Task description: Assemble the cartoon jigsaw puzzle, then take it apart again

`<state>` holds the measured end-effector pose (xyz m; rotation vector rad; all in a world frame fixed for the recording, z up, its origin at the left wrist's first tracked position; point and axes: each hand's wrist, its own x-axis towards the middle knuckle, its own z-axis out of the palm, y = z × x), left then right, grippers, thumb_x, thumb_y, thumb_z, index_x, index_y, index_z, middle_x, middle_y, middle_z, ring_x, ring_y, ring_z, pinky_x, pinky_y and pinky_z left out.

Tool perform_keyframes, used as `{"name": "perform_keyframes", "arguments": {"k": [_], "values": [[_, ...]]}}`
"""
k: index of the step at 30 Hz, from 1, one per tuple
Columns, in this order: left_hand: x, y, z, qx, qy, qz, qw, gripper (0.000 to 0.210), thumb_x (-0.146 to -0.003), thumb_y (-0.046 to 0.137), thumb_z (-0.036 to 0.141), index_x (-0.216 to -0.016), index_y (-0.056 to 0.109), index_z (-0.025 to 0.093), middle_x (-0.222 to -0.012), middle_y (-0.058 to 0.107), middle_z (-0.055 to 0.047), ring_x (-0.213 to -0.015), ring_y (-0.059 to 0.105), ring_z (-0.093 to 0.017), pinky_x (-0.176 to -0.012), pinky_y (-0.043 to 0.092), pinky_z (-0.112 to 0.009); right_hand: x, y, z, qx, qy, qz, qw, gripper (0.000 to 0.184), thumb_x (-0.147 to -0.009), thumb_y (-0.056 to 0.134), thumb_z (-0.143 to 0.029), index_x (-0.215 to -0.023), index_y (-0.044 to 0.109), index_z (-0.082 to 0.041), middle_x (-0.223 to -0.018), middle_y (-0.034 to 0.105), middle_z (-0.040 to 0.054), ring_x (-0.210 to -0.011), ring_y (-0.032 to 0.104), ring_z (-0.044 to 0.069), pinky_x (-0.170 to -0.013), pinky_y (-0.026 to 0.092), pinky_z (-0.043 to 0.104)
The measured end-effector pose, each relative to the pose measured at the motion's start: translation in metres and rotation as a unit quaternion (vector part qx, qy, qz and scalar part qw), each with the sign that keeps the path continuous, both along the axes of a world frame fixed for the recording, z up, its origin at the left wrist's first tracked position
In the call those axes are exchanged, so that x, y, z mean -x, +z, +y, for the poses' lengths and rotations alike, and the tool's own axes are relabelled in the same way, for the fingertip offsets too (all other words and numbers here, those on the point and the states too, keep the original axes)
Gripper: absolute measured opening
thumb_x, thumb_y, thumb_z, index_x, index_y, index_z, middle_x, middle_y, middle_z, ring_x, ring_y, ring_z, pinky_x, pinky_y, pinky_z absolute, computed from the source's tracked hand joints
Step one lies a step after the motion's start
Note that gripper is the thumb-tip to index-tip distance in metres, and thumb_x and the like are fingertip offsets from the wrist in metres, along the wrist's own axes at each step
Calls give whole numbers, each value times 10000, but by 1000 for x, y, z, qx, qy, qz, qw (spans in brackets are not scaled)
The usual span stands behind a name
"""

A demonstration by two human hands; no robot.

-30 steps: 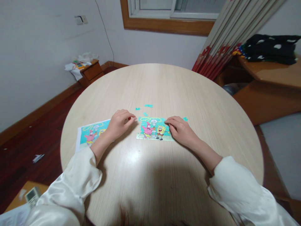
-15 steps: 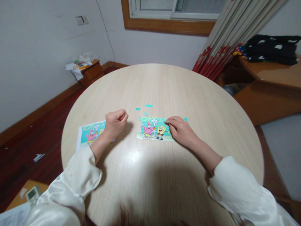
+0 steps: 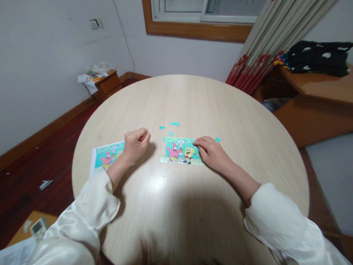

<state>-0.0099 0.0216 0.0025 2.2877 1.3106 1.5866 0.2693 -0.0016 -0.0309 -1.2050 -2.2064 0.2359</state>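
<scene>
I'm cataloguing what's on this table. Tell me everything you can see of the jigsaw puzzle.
The jigsaw puzzle lies flat on the pale round table, a thin, glossy-looking rectangle of interlocking pieces, mostly assembled. It shows a pink figure, a pale one and a yellow square one against turquoise, with a paler bottom strip. Its left edge looks uneven. The right hand appears to rest on its right side, hiding that part.

My round table [image 3: 234, 106] (pale, with a wood grain) bears the puzzle [image 3: 180, 150], some loose pieces [image 3: 175, 124] near it, and a printed picture [image 3: 106, 156] to my left.
</scene>
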Motion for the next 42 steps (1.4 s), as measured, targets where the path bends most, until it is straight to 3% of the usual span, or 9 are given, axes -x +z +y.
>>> {"name": "perform_keyframes", "arguments": {"k": [5, 9, 14, 18, 22, 27, 32, 42], "values": [[1, -2, 1, 86, 48, -40, 994, 303, -782, 490, 198, -550, 296, 218, -485, 295, 72, -445, 303, -85, -460, 287, -224, -1, 0, 0, 4, -1, -7, 1000, 268, -868, 413, -102, -915, 670, -164, -916, 679, 112, -882, 613, 227, -805, 508, 405], [2, -7, 4, 146, 38, 12, 989, 157, -792, 501, 223, -643, 452, 205, -602, 513, 24, -590, 491, -129, -601, 410, -262, 0, -1, 0, 14, -5, -5, 1000, 271, -865, 420, -105, -923, 675, -175, -930, 679, 108, -896, 613, 227, -818, 501, 408], [4, -12, 6, 157, 34, 85, 983, 90, -808, 489, 186, -732, 538, 186, -749, 626, -33, -717, 577, -160, -696, 461, -297, 0, -1, 0, 18, -9, 0, 1000, 283, -859, 422, -114, -927, 686, -189, -926, 681, 102, -896, 612, 233, -823, 499, 423], [6, -21, 11, 167, 41, 124, 977, 170, -824, 453, 134, -857, 616, 170, -875, 686, -67, -835, 626, -181, -782, 494, -328, 0, -1, 0, 21, -7, 3, 1000, 301, -859, 416, -118, -944, 695, -191, -934, 683, 109, -905, 612, 240, -825, 500, 436], [2, -30, 20, 175, 13, 186, 967, 339, -859, 383, 93, -1084, 632, 138, -1157, 670, -124, -1075, 601, -207, -962, 456, -379, 0, -2, 1, 17, -5, -2, 1000, 289, -848, 425, -116, -931, 694, -181, -928, 684, 114, -900, 615, 248, -818, 502, 439], [-4, -36, 26, 179, -20, 304, 935, 440, -933, 336, 194, -1317, 505, 61, -1376, 531, -174, -1241, 491, -262, -1079, 337, -442, 0, -2, 0, 6, -5, -5, 1000, 282, -844, 429, -108, -925, 687, -188, -924, 683, 102, -896, 615, 235, -815, 503, 423], [-4, -37, 26, 189, 0, 346, 919, 436, -951, 345, 269, -1302, 533, 92, -1394, 516, -156, -1234, 479, -291, -1073, 312, -470, -1, -2, 1, 1, -8, -4, 1000, 273, -850, 429, -108, -908, 683, -188, -917, 681, 98, -896, 612, 231, -816, 504, 418], [-2, -38, 30, 168, 4, 332, 928, 398, -933, 336, 222, -1172, 625, 90, -1299, 601, -148, -1144, 543, -281, -1023, 374, -439, -20, 5, 12, -23, -73, 17, 997, 264, -810, 446, -97, -887, 683, -185, -917, 691, 107, -891, 629, 249, -827, 502, 444]]}}
